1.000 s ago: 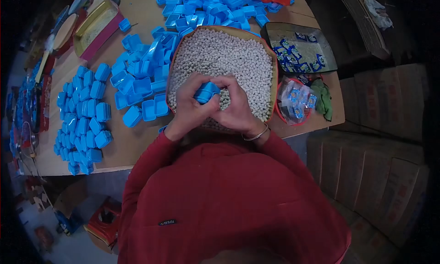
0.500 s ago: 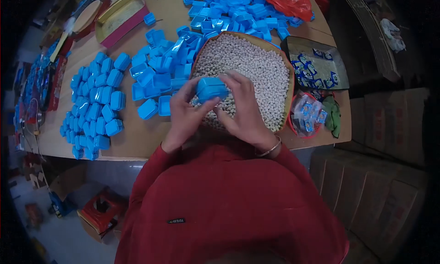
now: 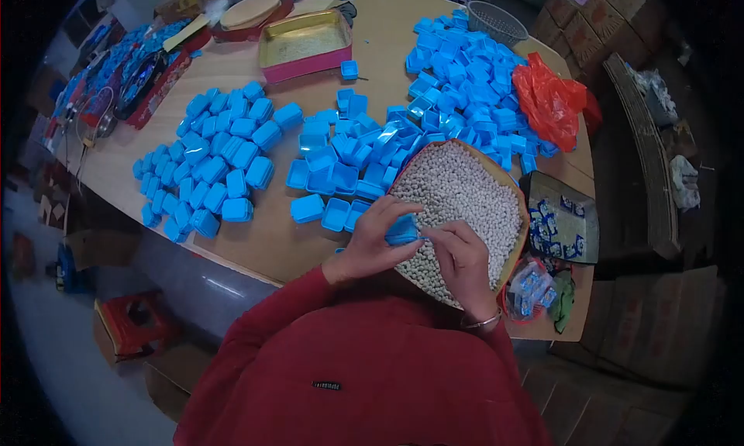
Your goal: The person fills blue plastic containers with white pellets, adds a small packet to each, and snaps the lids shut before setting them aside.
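Observation:
My left hand [image 3: 380, 241] is wrapped round a small blue box [image 3: 401, 230] above the near left edge of a tray of pale beads [image 3: 465, 202]. Close to the box's right end, the thumb and fingers of my right hand [image 3: 461, 252] are pinched together; what they hold, if anything, is too small to name. Loose open blue boxes [image 3: 322, 179] lie left of the tray. Farther left sits a group of closed blue boxes [image 3: 213, 167].
A dark tray [image 3: 585, 248] with small blue packets and a red basket [image 3: 508, 303] stand at the right. Behind are a pink-and-gold box [image 3: 306, 66], a red plastic bag [image 3: 550, 101] and a grey basket [image 3: 496, 24]. A red stool [image 3: 139, 322] stands on the floor.
The view has shifted, so the table appears lower and farther right. My right hand has moved off the box's top to its right end; my left hand still holds the box.

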Demonstrator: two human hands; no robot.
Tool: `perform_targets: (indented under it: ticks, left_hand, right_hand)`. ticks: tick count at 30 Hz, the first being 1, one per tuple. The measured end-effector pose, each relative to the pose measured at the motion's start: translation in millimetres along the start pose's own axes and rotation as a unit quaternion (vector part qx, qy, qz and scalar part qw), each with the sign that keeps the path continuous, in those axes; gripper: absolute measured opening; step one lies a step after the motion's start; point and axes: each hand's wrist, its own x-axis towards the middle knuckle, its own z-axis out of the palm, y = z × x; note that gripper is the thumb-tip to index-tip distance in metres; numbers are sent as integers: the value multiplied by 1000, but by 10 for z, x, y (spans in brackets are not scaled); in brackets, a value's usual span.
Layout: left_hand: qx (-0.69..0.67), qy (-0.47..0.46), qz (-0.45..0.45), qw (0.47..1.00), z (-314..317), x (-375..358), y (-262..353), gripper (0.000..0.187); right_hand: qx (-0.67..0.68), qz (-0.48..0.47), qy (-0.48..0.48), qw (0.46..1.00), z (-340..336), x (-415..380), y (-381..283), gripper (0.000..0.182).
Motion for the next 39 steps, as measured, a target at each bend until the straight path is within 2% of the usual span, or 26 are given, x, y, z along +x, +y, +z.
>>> perform_targets:
  ticks: [2, 4, 7, 8, 11, 14, 17, 21, 22, 24, 26, 29, 30, 34, 37, 39]
  left_hand:
    - [-5, 38, -14, 999, 69, -18, 9, 51]
    - [3, 43, 16, 999, 112, 1, 42, 52]
    - [32, 71, 11, 997, 63, 49, 107, 49]
    - [37, 79, 12, 996, 38, 48, 122, 48]
    - [80, 68, 26, 994, -36, -26, 119, 44]
    - [80, 68, 48, 993, -189, -46, 168, 41]
    - [-66, 61, -134, 987, -320, -45, 219, 45]
    - [-34, 104, -194, 975, -449, -215, -8, 50]
    - [11, 130, -211, 969, -549, -266, -48, 45]
    - [-56, 204, -261, 942, -846, -429, -338, 35]
    - [-100, 214, -345, 909, -1224, -617, -575, 25]
    - [-1, 244, -333, 911, -1401, -732, -666, 22]
    - [97, 255, -280, 921, -1397, -780, -757, 26]
    - [99, 278, -303, 906, -1369, -815, -879, 30]
    - [148, 331, -243, 900, -1288, -790, -990, 31]
    - [111, 280, -245, 921, -1324, -767, -973, 37]
  right_hand:
    - [9, 7, 9, 1000, 53, 24, 2, 24]
    - [19, 6, 6, 1000, 107, 53, 30, 19]
    - [-9, -28, -26, 999, 144, 96, 82, 17]
    - [2, -45, -9, 999, 180, 115, 75, 16]
    - [21, -59, 12, 998, 262, 136, 80, 17]
    - [11, -100, -12, 995, 272, 180, -25, 15]
    - [22, -130, -16, 991, 366, 256, -114, 16]
    - [119, 93, -83, 985, 592, 400, -242, 14]
    - [92, 69, -94, 989, 605, 455, -227, 14]
    - [38, 20, -113, 993, 654, 610, -143, 15]
    - [-5, -22, -111, 994, 715, 793, 26, 15]
    - [-65, -85, -120, 987, 880, 1322, 222, 12]
    - [-95, -103, -133, 981, 998, 1527, 292, 11]
    - [-197, -45, -134, 970, 1600, 2492, 719, 14]
    - [-207, -56, -74, 974, 2158, 3065, 1378, 20]
    - [-233, -34, -89, 968, 2383, 3277, 1811, 22]
